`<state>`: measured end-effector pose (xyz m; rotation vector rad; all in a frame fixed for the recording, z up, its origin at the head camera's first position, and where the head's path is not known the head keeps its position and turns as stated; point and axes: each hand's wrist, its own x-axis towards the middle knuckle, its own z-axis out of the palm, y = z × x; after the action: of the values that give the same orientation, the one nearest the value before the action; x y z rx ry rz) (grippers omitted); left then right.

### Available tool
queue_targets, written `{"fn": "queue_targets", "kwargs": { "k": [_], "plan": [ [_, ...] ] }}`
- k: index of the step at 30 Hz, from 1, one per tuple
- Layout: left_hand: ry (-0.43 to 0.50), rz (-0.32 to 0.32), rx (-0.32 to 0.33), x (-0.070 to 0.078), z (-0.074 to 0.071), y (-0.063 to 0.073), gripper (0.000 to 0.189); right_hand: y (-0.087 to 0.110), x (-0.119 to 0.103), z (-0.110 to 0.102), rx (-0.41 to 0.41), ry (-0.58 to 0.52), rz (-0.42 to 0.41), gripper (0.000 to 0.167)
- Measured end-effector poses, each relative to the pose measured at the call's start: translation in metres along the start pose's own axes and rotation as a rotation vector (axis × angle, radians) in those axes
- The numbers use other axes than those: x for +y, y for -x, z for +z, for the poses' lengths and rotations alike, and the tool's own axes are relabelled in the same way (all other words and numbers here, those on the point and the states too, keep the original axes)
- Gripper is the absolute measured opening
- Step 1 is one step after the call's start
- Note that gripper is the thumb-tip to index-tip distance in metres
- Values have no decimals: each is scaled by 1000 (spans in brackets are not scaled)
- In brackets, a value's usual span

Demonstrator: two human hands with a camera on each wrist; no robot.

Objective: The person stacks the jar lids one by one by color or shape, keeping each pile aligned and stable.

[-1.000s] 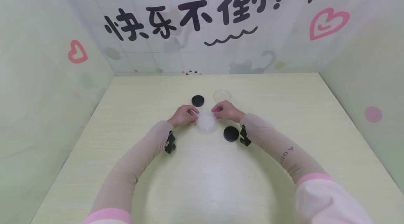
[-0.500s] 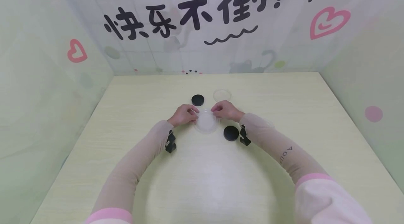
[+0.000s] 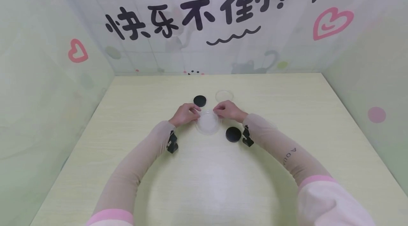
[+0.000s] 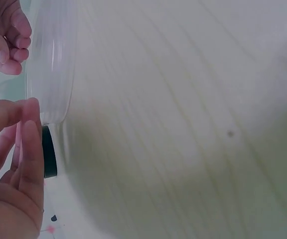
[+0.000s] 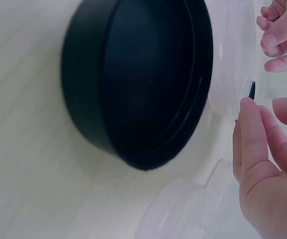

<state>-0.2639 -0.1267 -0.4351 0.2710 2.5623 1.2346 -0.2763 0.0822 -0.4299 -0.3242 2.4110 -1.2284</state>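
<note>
A clear round plastic dish (image 3: 208, 124) lies on the table between both hands. My left hand (image 3: 186, 114) pinches its left rim, thumb and fingers drawn together beside the edge in the left wrist view. On the opposite side, my right hand (image 3: 230, 111) holds the right rim; its thumb (image 5: 253, 127) lies at the edge in the right wrist view. The exact contact is partly hidden by the fingers and the see-through plastic. A black round cap (image 3: 233, 134) sits close under the right wrist, its hollow side showing in the right wrist view (image 5: 153, 74).
Behind the left hand is another black round cap (image 3: 199, 101). A clear shallow disc (image 3: 224, 96) lies beyond the right hand. One more clear piece (image 5: 178, 209) shows low in the right wrist view. A printed cloth wall (image 3: 204, 56) bounds the table's back edge.
Both hands stay at the dish rim with only slight finger shifts. The dish, caps and disc keep their places.
</note>
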Motion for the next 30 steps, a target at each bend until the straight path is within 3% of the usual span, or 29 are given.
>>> {"fn": "queue_targets", "kwargs": {
  "k": [16, 26, 30],
  "plan": [
    [-3, 75, 25, 21, 2, -8, 24, 17, -3, -32, -2, -40, -15, 29],
    [-70, 165, 31, 48, 24, -23, 22, 26, 16, -53, 9, -61, -30, 33],
    [-37, 178, 18, 59, 35, -28, 22, 31, 19, -62, 12, -61, -39, 33]
  ]
}}
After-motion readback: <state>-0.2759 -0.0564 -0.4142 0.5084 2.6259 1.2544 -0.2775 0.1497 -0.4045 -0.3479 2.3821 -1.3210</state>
